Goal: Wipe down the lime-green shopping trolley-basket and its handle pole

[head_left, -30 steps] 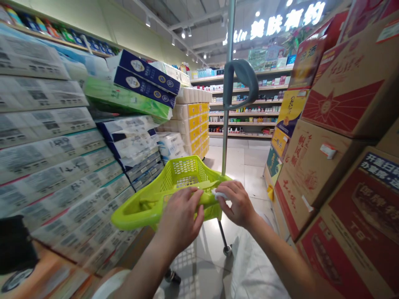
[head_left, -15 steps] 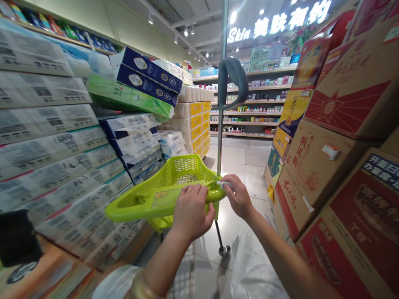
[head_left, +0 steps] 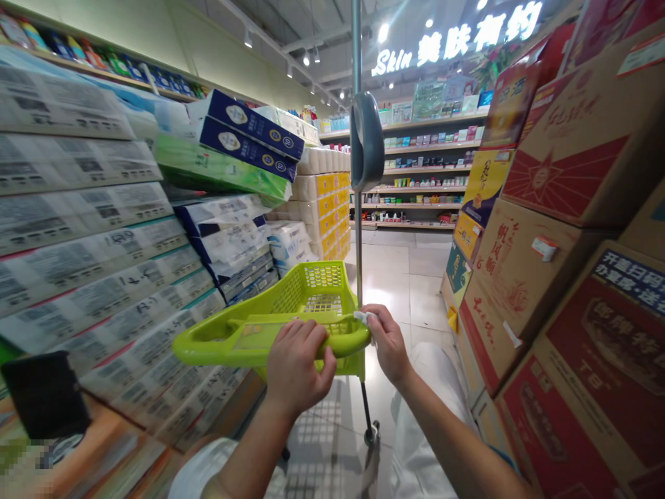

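A lime-green plastic shopping cart [head_left: 306,287] stands before me, its thick handle rim [head_left: 208,355] toward me. My left hand [head_left: 298,360] is closed over the handle, fingers on top and thumb on the near side. At the handle's right end my right hand [head_left: 387,343] pinches a small white wipe [head_left: 364,317], pressed against the rim near the foot of a metal pole [head_left: 358,256]. A grey loop grip [head_left: 366,142] sits higher on that pole. Inside the cart's basket I see only its perforated walls and floor.
Stacked wrapped paper packs [head_left: 104,229] line the left side, with blue and green packs [head_left: 244,135] leaning on top. Cardboard boxes [head_left: 540,270] are piled on the right. Stocked shelves [head_left: 420,170] stand beyond the tiled floor [head_left: 395,277]. A dark object [head_left: 46,395] is at lower left.
My left hand has slid left along the handle. My right hand stays at the handle's right end with the wipe, which now shows more. The grey loop appears turned and narrower.
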The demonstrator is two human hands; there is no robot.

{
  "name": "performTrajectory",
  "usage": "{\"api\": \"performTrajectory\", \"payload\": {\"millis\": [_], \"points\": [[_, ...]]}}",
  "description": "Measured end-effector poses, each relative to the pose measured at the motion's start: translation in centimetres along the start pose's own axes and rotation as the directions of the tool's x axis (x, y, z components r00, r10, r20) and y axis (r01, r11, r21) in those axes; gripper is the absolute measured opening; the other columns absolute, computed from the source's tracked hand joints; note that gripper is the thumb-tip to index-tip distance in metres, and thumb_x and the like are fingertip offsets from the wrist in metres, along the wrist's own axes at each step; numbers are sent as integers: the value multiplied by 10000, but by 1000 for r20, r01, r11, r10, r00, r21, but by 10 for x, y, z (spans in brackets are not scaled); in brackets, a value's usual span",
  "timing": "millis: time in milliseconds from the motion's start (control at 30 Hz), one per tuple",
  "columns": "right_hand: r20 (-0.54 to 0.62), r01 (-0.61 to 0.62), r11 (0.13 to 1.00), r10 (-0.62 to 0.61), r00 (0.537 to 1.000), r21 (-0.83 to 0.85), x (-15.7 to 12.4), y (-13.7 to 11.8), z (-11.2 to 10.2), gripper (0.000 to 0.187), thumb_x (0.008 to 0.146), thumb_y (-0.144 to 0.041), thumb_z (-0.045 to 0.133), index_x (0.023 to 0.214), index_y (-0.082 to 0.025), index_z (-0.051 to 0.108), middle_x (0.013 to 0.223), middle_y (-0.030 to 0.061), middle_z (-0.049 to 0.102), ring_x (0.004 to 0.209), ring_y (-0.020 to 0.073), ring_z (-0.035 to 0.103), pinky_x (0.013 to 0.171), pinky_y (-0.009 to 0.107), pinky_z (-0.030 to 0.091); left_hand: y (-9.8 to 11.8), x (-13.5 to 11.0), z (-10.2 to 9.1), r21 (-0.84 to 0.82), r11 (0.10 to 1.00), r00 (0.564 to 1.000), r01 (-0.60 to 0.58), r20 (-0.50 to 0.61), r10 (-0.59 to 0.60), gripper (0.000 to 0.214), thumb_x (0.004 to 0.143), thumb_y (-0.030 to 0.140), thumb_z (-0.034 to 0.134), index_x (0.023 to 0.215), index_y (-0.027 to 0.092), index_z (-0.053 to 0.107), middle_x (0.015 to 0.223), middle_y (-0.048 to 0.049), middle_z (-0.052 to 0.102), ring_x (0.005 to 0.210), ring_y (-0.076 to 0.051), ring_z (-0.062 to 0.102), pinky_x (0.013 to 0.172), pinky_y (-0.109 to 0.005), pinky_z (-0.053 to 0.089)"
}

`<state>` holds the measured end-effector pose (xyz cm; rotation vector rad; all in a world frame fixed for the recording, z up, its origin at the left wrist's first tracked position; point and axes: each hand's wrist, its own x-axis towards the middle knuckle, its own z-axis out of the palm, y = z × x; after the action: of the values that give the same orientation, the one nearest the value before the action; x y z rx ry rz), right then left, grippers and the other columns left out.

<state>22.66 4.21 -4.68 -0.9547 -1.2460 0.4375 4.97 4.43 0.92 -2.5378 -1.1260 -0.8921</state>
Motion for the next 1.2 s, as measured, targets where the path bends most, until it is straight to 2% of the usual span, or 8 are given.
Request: {"api": "performTrajectory", "payload": {"millis": [133, 267, 533, 667, 767, 933, 1033, 1200], "points": [[154, 156, 981, -137, 979, -119, -10, -22, 7, 156, 924, -268, 466, 917, -221, 614, 971, 60, 592, 972, 202, 563, 888, 363, 483, -9, -5, -5, -19, 1000, 999, 2, -40, -3, 102, 824, 233, 442, 752, 230, 515, 768, -33, 611, 825, -222, 575, 830, -380, 414], [262, 233, 970, -208, 942, -68, -13, -23, 5, 161, 931, -271, 460, 936, -219, 613, 972, 67, 590, 975, 207, 565, 873, 369, 491, -16, -8, -8, -66, 998, 998, 14, -53, -18, 152, 834, 221, 426, 714, 225, 519, 716, -24, 605, 774, -206, 572, 795, -371, 413], [-45, 29, 997, -25, 999, 77, -21, 4, 14, 232, 957, -382, 442, 914, -221, 604, 939, 56, 606, 932, 199, 586, 851, 348, 495, -27, -9, -8, -166, 983, 994, 82, -52, -92, 197, 836, 230, 423, 671, 221, 531, 690, -24, 598, 723, -189, 548, 746, -345, 424], [-178, -230, 919, 296, 938, 319, -11, 3, 24, 257, 920, -465, 497, 941, -228, 592, 819, 18, 625, 740, 164, 592, 670, 285, 512, -32, -6, -13, -228, 963, 989, 143, -14, -150, 237, 869, 261, 418, 677, 223, 552, 717, -21, 633, 740, -184, 574, 730, -325, 449], [-58, -347, 770, 443, 895, 536, 20, -8, 29, 257, 846, -467, 589, 926, -223, 591, 791, 6, 655, 702, 161, 614, 633, 274, 519, -22, 1, -17, -213, 950, 971, 229, -14, -237, 212, 880, 305, 428, 774, 222, 593, 780, -34, 661, 800, -205, 606, 762, -349, 477], [164, -395, 627, 395, 904, 671, 74, -41, 31, 260, 795, -447, 615, 915, -216, 608, 747, -13, 672, 641, 139, 622, 618, 255, 525, 14, 17, -10, -276, 944, 976, 183, -62, -207, 366, 849, 264, 464, 1203, 183, 500, 1062, -100, 658, 1013, -233, 624, 919, -408, 490], [270, -478, 567, 414, 869, 671, 72, -39, 31, 295, 790, -493, 611, 879, -211, 605, 694, -18, 660, 602, 139, 617, 586, 257, 524, 26, 21, 1, -266, 927, 963, 265, 34, -266, 472, 849, 260, 470, 1308, 173, 395, 1148, -122, 634, 1005, -228, 643, 841, -374, 527], [367, -612, 506, 504, 782, 608, 57, -29, 34, 319, 736, -494, 653, 770, -180, 613, 613, -16, 642, 527, 119, 588, 523, 225, 498, 23, 16, 5, -121, 922, 925, 368, 147, -350, 576, 847, 249, 479, 1387, 199, 285, 1245, -128, 619, 1005, -244, 661, 804, -380, 511]]}}
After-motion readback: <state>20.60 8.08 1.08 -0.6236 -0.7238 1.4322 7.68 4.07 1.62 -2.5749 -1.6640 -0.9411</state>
